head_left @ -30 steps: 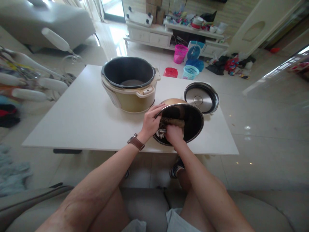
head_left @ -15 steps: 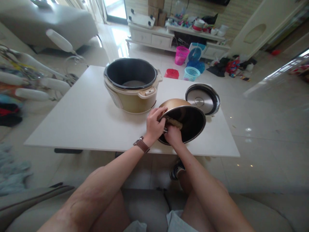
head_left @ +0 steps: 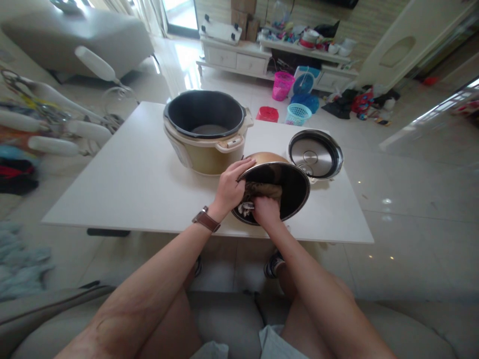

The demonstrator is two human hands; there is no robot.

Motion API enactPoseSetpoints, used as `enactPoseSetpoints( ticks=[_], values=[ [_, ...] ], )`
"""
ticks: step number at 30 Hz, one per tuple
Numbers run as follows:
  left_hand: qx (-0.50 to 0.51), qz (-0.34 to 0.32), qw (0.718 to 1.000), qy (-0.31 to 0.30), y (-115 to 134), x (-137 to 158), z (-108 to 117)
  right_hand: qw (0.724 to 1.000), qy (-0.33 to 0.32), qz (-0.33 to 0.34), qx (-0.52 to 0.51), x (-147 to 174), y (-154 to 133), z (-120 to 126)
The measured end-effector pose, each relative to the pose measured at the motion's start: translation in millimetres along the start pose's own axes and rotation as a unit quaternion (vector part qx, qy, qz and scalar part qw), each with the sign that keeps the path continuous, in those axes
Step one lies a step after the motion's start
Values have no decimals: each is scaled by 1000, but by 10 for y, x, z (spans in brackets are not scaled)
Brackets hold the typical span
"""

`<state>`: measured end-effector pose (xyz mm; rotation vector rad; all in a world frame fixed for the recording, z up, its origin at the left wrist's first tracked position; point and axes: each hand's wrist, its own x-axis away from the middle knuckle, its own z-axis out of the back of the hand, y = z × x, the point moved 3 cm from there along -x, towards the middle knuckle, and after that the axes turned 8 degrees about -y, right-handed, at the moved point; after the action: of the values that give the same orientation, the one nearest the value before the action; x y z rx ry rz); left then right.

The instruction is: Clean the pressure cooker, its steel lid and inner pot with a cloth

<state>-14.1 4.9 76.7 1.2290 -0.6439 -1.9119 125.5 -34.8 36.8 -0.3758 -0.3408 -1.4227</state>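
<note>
A rice cooker's inner pot [head_left: 295,192], gold outside and dark inside, is tilted on its side with its mouth toward me. My left hand [head_left: 231,185] grips its left rim, thumb at the edge and fingers over the outer wall. Inside the pot my right hand [head_left: 267,212] is closed on a brown patterned cloth [head_left: 264,190] pressed against the inner wall. Behind and left stands the gold and cream cooker body [head_left: 202,154], its top uncovered. The round lid [head_left: 316,154] lies at the right with its metal underside up.
Everything stands on a white table [head_left: 123,184]. A white fan-like object with blades [head_left: 95,64] is close to its left side. Beyond the table are a pink basket [head_left: 282,86], a light blue basket [head_left: 298,114] and a red stool [head_left: 267,114] on the floor.
The pot and my left hand have shifted a little to the left. My right hand has moved the cloth inside the pot, and more of the cloth shows now.
</note>
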Motion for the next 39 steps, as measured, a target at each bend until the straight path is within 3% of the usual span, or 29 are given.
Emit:
enactPoseSetpoints(
  ticks=[34,39],
  values=[
    [22,20,999,19,-51,-42,-34,1000,1,1,9,16,8,10],
    [28,31,999,25,-62,-50,-36,1000,25,-4,-14,14,52,4]
  ],
)
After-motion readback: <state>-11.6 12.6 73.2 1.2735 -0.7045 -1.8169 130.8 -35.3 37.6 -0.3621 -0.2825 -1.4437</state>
